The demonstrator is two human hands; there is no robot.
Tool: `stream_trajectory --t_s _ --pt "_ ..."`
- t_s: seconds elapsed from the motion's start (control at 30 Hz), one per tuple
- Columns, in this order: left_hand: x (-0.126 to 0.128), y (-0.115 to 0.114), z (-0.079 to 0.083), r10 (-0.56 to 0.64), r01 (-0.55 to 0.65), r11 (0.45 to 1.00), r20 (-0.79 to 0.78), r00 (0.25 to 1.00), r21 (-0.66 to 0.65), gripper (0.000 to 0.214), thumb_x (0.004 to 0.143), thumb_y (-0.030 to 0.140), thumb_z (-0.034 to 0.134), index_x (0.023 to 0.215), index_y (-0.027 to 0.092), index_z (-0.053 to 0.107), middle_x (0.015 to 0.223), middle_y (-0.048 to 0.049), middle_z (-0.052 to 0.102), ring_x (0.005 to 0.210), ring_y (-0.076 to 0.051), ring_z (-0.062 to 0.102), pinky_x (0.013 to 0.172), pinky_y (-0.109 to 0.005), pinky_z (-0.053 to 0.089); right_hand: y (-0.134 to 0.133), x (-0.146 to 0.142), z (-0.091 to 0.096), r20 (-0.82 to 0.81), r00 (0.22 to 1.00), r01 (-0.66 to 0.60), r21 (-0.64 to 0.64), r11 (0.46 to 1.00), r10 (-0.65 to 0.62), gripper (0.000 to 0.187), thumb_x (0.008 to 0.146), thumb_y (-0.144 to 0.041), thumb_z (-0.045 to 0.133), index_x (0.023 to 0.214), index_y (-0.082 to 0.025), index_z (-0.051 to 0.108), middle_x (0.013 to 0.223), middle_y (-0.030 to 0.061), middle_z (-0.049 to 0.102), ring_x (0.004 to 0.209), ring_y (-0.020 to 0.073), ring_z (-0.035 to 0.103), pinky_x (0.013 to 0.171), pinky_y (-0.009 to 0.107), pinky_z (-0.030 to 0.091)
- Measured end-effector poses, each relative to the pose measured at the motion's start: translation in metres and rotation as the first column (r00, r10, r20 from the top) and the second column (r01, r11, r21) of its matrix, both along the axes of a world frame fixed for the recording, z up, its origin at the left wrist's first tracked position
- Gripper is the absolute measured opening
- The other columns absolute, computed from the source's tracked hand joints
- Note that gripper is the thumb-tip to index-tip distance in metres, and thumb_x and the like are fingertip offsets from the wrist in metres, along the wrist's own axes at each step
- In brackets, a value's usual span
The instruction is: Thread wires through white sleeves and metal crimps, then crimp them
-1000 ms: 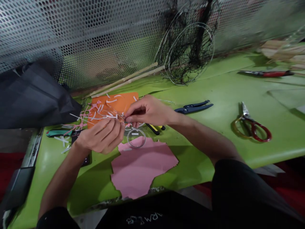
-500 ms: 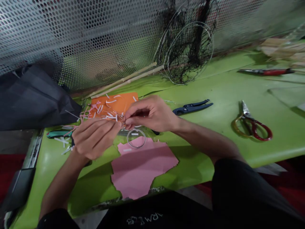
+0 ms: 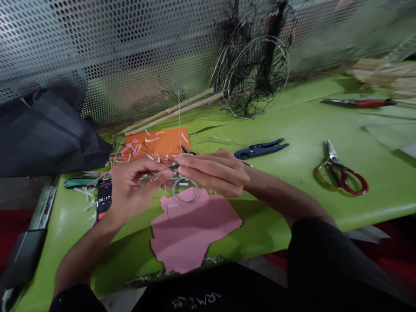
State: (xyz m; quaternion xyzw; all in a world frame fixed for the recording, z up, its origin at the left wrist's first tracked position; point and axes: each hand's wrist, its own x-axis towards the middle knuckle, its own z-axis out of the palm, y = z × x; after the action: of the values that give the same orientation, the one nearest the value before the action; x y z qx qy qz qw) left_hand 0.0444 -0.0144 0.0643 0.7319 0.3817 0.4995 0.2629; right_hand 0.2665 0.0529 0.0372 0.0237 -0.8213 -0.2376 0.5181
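My left hand [image 3: 138, 186] and my right hand [image 3: 217, 173] meet above the paper, their fingertips pinched close together. A small dark green piece [image 3: 174, 167] shows between them. From the right fingertips a thin wire [image 3: 180, 125] stands up, and a finer strand hangs below the left fingers. What each hand grips exactly is partly hidden. Just under the fingertips lies a metal wire ring [image 3: 186, 201], overlapping the torn pink paper [image 3: 195, 234]. Behind the hands, an orange sheet [image 3: 177, 138] bears several white paper strips and pink cut-outs [image 3: 128, 149].
Dark blue pruners [image 3: 260, 149], scissors [image 3: 338, 173] and red-handled pliers [image 3: 360, 103] lie to the right. At the left are a phone [image 3: 104, 199], a green-handled tool [image 3: 79, 183] and a dark bag [image 3: 48, 134]. Netting on wire hoops [image 3: 256, 78] leans against the perforated metal panel [image 3: 130, 56].
My right hand has turned, its fingers now stretched toward the left. My left hand has rolled open, uncovering the phone. The green piece and upright wire now show.
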Motion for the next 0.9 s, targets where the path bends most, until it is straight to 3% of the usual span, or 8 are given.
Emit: stream_trajectory --t_s 0.1,0.17,0.2,0.3,0.33,0.4,0.73,0.9 --pt "-0.011 0.006 -0.001 0.207 -0.091 0.883 -0.208 0.956 0.46 0.013 0.084 0.012 0.08 0.091 0.022 0.076 0.083 0.0012 0.082 0.071 -0.012 0.076 0.067 -0.023 0.062 0.006 -0.011 -0.003 -0.235 0.971 -0.11 -0.278 0.954 0.044 0.01 0.094 -0.016 0.071 0.102 -0.02 0.075 0.1 0.0047 0.083 0.09 0.0134 0.08 0.079 0.022 0.069" --pt "-0.02 0.011 -0.002 0.297 -0.03 0.739 -0.285 0.911 0.673 0.018 0.084 0.008 0.078 0.096 0.02 0.075 0.083 0.0002 0.081 0.072 -0.014 0.077 0.069 -0.025 0.062 0.01 -0.019 -0.002 -0.33 0.942 -0.248 -0.568 0.785 0.059 0.005 0.095 -0.019 0.07 0.095 -0.019 0.075 0.089 0.0033 0.082 0.081 0.013 0.079 0.073 0.023 0.067" --pt "-0.024 0.014 -0.002 0.328 0.012 0.678 -0.318 0.889 0.735 0.02 0.084 0.006 0.077 0.099 0.019 0.075 0.082 -0.0003 0.081 0.072 -0.015 0.076 0.069 -0.027 0.062 0.011 -0.021 -0.001 -0.34 0.935 -0.328 -0.712 0.62 0.104 0.01 0.097 -0.022 0.068 0.09 -0.018 0.075 0.083 0.0025 0.081 0.075 0.0125 0.078 0.068 0.023 0.065" --pt "-0.031 0.019 -0.001 0.362 0.157 0.566 -0.414 0.835 0.81 0.021 0.086 0.004 0.069 0.104 0.014 0.075 0.083 -0.0031 0.08 0.073 -0.017 0.075 0.072 -0.031 0.062 0.015 -0.024 0.002 -0.373 0.865 -0.385 -0.922 -0.034 0.334 0.023 0.097 -0.032 0.07 0.083 -0.014 0.074 0.073 0.0017 0.076 0.06 0.0103 0.072 0.055 0.02 0.06" --pt "-0.032 0.02 0.0 0.362 0.204 0.545 -0.447 0.818 0.813 0.02 0.088 0.004 0.066 0.104 0.012 0.075 0.083 -0.0039 0.08 0.073 -0.018 0.075 0.072 -0.032 0.062 0.016 -0.024 0.003 -0.397 0.836 -0.348 -0.917 -0.194 0.379 0.022 0.094 -0.033 0.073 0.085 -0.013 0.075 0.072 0.0017 0.076 0.059 0.0102 0.071 0.053 0.02 0.059" --pt "-0.031 0.021 0.003 0.367 0.293 0.513 -0.514 0.775 0.807 0.017 0.092 0.005 0.062 0.103 0.01 0.074 0.083 -0.005 0.08 0.072 -0.018 0.074 0.071 -0.033 0.061 0.018 -0.023 0.004 -0.44 0.802 -0.301 -0.882 -0.363 0.403 0.019 0.087 -0.03 0.081 0.088 -0.012 0.076 0.07 0.0008 0.075 0.057 0.0092 0.068 0.051 0.018 0.056" --pt "-0.027 0.012 0.014 0.553 0.511 0.419 -0.657 0.512 0.751 0.013 0.095 0.013 0.066 0.1 0.01 0.077 0.088 -0.0051 0.081 0.078 -0.018 0.075 0.072 -0.031 0.063 0.026 -0.017 0.002 -0.324 0.877 -0.128 -0.869 -0.478 0.354 0.019 0.074 -0.02 0.089 0.087 -0.011 0.079 0.062 -0.0004 0.074 0.049 0.0069 0.065 0.042 0.013 0.048" --pt "-0.024 0.005 0.015 0.616 0.593 0.372 -0.668 0.417 0.714 0.023 0.099 0.016 0.056 0.1 0.01 0.078 0.092 -0.0088 0.081 0.081 -0.018 0.075 0.076 -0.03 0.064 0.028 -0.017 0.0 -0.353 0.859 -0.084 -0.811 -0.579 0.37 0.025 0.071 -0.023 0.092 0.087 -0.01 0.078 0.071 0.0036 0.079 0.063 0.0141 0.077 0.059 0.019 0.064"
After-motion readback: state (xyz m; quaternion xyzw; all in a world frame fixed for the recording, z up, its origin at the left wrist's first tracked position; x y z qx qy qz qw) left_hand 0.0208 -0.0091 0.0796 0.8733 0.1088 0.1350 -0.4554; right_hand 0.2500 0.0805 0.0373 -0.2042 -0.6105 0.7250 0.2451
